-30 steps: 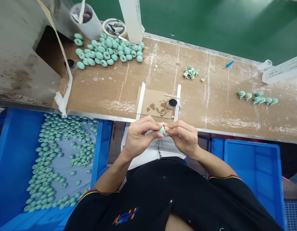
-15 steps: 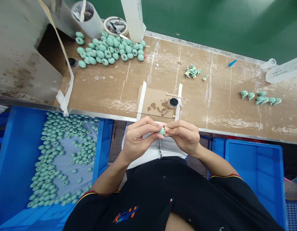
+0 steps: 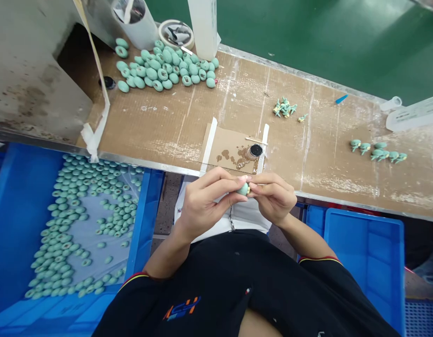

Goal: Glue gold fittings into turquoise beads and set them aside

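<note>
Between my fingertips, just off the table's front edge, is a green egg-shaped piece (image 3: 243, 189). My left hand (image 3: 209, 199) is closed on its rounded body. From the other side, my right hand (image 3: 273, 195) pinches a small yellow-and-green figure piece (image 3: 249, 188) against the egg's end; fingers hide most of it. Straight ahead lies a cardboard sheet (image 3: 219, 140) with wet brown spots, taped down at its sides. On it stand a small jar with a dark top (image 3: 255, 150) and a thin stick (image 3: 255, 140).
Many green egg pieces (image 3: 152, 73) are heaped at the back left, and more fill a blue bin (image 3: 149, 220) below. Small figure pieces (image 3: 285, 107) lie beyond the sheet. Joined pieces (image 3: 379, 153) sit at right, near a blue pointed cap (image 3: 341, 99). Another blue bin (image 3: 364, 262) stands lower right.
The view has shifted slightly. Both hands remain together on the egg-shaped piece and appear a little farther right, with the small piece still pressed at its end.
</note>
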Motion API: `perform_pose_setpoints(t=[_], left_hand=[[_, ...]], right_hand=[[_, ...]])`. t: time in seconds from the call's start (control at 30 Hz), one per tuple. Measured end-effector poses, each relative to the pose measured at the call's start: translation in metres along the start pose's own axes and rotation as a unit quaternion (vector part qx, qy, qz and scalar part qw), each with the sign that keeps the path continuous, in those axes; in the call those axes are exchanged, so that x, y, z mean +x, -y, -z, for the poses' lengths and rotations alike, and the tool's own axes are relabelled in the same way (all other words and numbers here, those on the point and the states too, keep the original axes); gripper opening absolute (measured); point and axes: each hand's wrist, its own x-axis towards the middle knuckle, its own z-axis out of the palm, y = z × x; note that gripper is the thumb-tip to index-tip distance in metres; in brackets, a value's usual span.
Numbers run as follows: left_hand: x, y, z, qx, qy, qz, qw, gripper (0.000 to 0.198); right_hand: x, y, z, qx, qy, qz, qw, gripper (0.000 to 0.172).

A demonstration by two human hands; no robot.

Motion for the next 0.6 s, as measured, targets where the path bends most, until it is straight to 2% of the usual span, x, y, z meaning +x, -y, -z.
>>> perform_pose_setpoints(t=[0.1,0.27,0.43,0.6], left_hand=[[-0.0001,-0.0001,0.0023,0.000,0.005,0.002,1.000,0.014],[-0.0031,-0.0009,0.0042,0.003,0.014,0.013,1.000,0.007],[-0.0064,-0.0001,0.0050,-0.006,0.006,0.018,1.000,0.009],[-0.0092,0.0020,0.0021,-0.058,-0.007,0.066,0.996,0.016]], right_hand=[[0.0000,0.0005,0.0000,-0.024,0.012,0.017,1.000,0.010],[0.0000,0.0054,-0.0011,-0.011,0.035,0.004,0.999,0.012],[-0.0016,0.0077,-0.0025,0.002,0.031,-0.001,1.000,0.015],[-0.0063,0.0046,-0.0046,0.000,0.025,-0.012,1.000,0.008]])
